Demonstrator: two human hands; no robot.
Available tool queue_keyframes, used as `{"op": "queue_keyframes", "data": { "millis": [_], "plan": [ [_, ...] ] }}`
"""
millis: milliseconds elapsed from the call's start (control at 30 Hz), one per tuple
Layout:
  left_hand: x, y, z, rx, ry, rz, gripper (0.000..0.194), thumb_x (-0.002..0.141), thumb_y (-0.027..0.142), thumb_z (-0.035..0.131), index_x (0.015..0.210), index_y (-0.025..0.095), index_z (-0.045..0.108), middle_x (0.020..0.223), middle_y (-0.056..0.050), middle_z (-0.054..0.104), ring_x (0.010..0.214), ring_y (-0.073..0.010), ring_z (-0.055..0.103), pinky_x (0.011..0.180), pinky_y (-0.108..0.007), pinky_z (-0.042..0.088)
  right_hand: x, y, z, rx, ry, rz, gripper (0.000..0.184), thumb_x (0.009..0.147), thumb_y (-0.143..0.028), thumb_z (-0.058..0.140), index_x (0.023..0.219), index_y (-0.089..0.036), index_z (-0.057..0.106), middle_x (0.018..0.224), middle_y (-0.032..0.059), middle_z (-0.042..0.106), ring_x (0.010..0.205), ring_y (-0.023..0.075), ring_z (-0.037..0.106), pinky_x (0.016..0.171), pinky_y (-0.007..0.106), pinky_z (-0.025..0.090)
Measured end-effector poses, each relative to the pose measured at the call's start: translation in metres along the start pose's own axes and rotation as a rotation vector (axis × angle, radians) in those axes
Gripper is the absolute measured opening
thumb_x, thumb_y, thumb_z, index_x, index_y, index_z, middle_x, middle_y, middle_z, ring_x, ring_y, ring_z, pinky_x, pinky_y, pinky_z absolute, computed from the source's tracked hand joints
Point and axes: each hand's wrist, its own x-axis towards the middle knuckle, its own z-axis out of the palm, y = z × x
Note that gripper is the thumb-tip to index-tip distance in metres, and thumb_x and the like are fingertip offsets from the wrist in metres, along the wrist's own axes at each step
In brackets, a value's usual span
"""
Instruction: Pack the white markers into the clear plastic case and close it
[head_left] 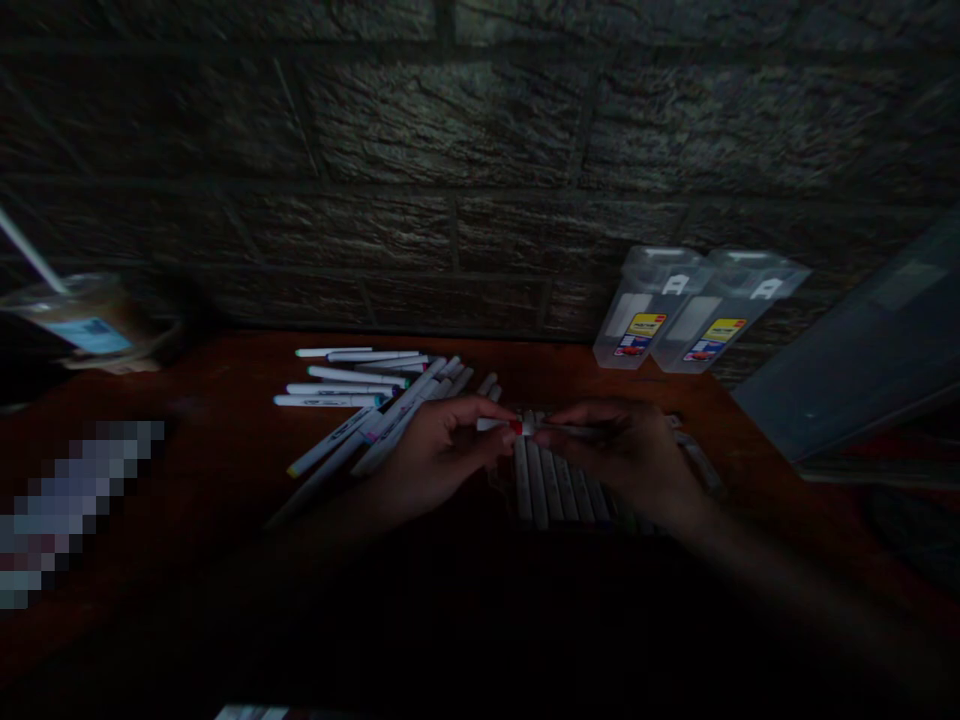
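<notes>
My left hand (431,450) and my right hand (622,450) meet over the table, each closed in a pinch. Between them they hold a white marker (491,425) with a red band, lying level from side to side. The left thumb and fingers grip it near the red band, while the right fingers cover its other part. Just below the held marker, a row of white markers (559,485) lies side by side, partly hidden by my right hand. More loose white markers (405,405) with coloured ends lie left of my left hand, some overlapping.
Two clear plastic cases (630,310) with labels stand against the brick wall (450,130) at the back right. A cup (90,320) with a straw stands far left. A blurred, pixelated object (82,510) lies on the wooden table (217,440). The light is dim.
</notes>
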Motion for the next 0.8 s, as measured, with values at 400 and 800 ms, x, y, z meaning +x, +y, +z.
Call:
{"op": "queue_keyframes", "data": {
  "millis": [400,800],
  "plan": [
    [-0.006,-0.006,0.003,0.101,-0.083,0.057,0.017,0.098,0.028,0.064,0.109,0.017,0.072,0.076,-0.001,0.072,0.063,-0.0134,0.068,0.06,-0.023,0.053,-0.006,-0.002,0.0,-0.229,-0.056,-0.153,0.015,0.089,-0.038,0.079,0.082,-0.025,0.081,0.079,0.0017,0.081,0.065,0.0186,0.073,0.059,0.031,0.054],
    [0.008,-0.005,-0.012,0.071,0.048,0.109,0.014,0.096,0.026,0.066,0.104,0.017,0.072,0.069,0.001,0.068,0.061,-0.0135,0.065,0.057,-0.023,0.051,0.002,-0.002,-0.001,0.055,0.021,-0.001,0.011,0.082,-0.03,0.084,0.093,-0.028,0.084,0.089,0.0012,0.083,0.077,0.02,0.076,0.072,0.033,0.061]
  ]
}}
